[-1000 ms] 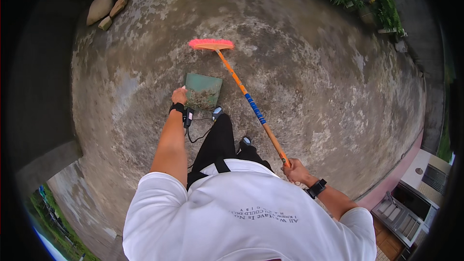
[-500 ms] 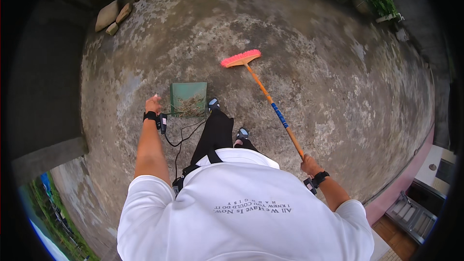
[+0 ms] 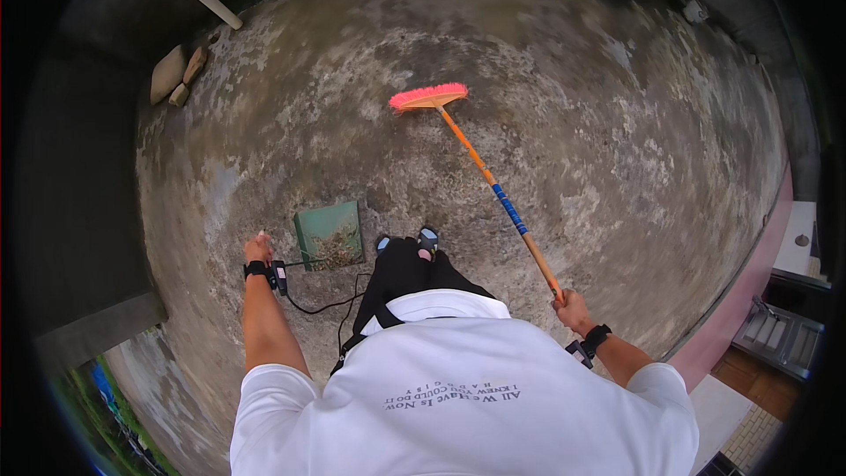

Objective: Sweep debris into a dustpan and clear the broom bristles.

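1. Broom point(image 3: 505, 199), orange-handled: right hand point(image 3: 573, 309), fingers wrapped round its near end; one-handed hold may let the broom head point(image 3: 430, 99) twist.
2. Dustpan point(image 3: 333, 215), green, left of the feet point(image 3: 427, 236), debris point(image 3: 337, 249) inside: a tilt could spill it.
3. Left hand point(image 3: 257, 249), beside dustpan: cannot tell whether fingers grip anything.
4. Cable point(image 3: 313, 310), looped near dustpan: could snag a moving foot.

Orange broom point(image 3: 489, 175), pink bristles point(image 3: 427, 93), green dustpan point(image 3: 340, 216), white shirt point(image 3: 476, 432)

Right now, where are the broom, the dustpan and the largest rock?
Broom point(image 3: 508, 205): head view, on the handle's blue wrap.
Dustpan point(image 3: 330, 217): head view, on its bare green surface.
Largest rock point(image 3: 167, 76): head view, on its broad face.
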A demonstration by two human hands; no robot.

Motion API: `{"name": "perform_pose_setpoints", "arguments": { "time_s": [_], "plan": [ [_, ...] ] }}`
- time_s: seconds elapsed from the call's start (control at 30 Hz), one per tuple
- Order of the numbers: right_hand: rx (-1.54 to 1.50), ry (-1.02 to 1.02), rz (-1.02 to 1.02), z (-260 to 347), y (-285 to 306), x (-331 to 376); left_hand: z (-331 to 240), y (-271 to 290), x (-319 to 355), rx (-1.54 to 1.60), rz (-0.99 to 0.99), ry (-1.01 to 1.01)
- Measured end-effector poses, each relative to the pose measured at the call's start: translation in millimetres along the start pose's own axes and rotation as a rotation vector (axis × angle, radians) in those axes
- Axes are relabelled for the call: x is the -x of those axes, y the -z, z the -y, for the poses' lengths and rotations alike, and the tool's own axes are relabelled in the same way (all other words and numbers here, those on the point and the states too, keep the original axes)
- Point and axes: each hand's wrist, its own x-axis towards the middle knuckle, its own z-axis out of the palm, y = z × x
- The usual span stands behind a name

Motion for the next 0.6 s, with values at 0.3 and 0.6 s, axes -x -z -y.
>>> {"name": "perform_pose_setpoints", "arguments": {
  "time_s": [0.3, 0.6],
  "plan": [
    [0.038, 0.081, 0.001, 137, 45, -160, 24, -29, 73, 0.144, 0.157, 0.048],
    [-0.032, -0.014, 0.059, -21, -90, 22, 38, -81, 95, 0.208, 0.318, 0.001]
  ]
}}
